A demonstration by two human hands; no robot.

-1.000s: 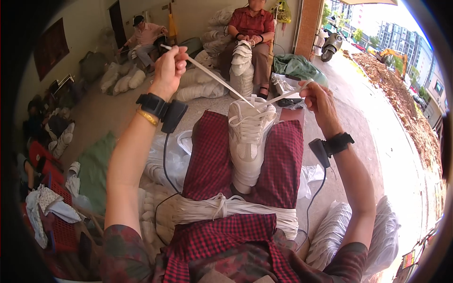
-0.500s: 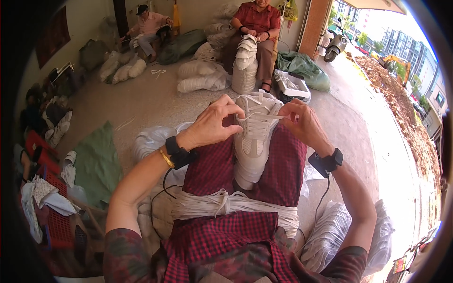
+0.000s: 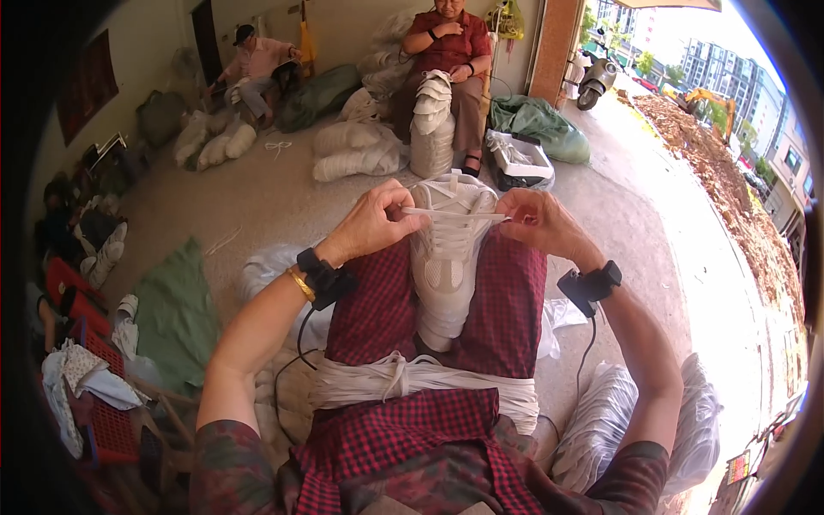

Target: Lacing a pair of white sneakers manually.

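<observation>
No lettering that I can read from where I sit.
At the near right, by the edge of my view, a small, tilted, red-and-yellow rectangular panel [image 3: 738, 469] carries marks too small and blurred for me to tell as letters, numbers or mere pattern; on the tall, grey-and-white, many-windowed buildings [image 3: 730, 73] at the far right, I can make out no sign.

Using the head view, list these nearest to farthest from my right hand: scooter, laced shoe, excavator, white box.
1. Laced shoe: just left of your right hand.
2. White box: ahead, past the shoe.
3. Scooter: farther ahead, rightward.
4. Excavator: outdoors, farthest right.
</observation>
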